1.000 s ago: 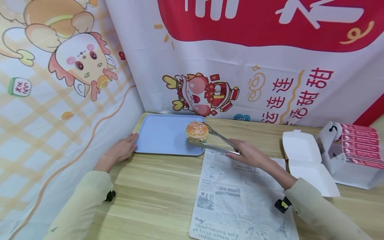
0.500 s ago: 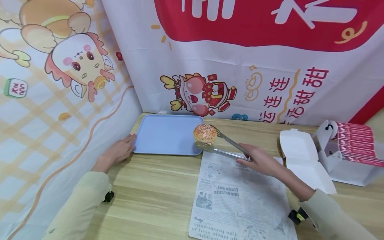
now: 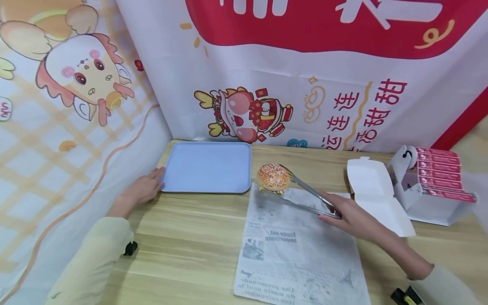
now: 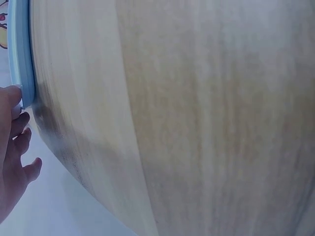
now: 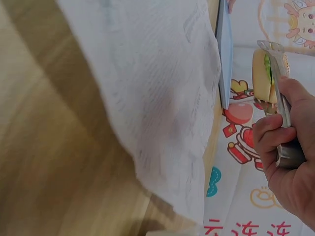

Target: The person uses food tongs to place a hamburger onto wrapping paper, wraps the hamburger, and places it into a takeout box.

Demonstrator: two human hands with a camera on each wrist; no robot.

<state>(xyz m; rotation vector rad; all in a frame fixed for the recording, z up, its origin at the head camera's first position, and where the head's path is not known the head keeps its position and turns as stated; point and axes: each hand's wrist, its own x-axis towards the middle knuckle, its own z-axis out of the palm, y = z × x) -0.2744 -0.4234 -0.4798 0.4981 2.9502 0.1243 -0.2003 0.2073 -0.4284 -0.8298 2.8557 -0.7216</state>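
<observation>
In the head view, a sesame-bun hamburger (image 3: pixel 273 177) hangs between the ends of metal tongs (image 3: pixel 313 192). My right hand (image 3: pixel 348 215) grips the tongs near their back end; the right wrist view shows its fingers curled round them, with green filling in the hamburger (image 5: pixel 261 76). The hamburger is above the far left corner of a newsprint paper sheet (image 3: pixel 301 258), right of the blue tray (image 3: pixel 207 167). My left hand (image 3: pixel 142 187) touches the tray's left edge, its fingers against the rim (image 4: pixel 22 59) in the left wrist view.
An open white clamshell box (image 3: pixel 375 186) lies right of the sheet. Beyond it stands a white holder (image 3: pixel 432 203) with red-and-white packets (image 3: pixel 438 167). Printed cloths (image 3: pixel 301 76) hang behind and at the left of the wooden table (image 3: pixel 179 245).
My right hand has carried the hamburger in the tongs rightward, off the tray's right end to above the paper sheet. The left hand stays at the tray's left edge.
</observation>
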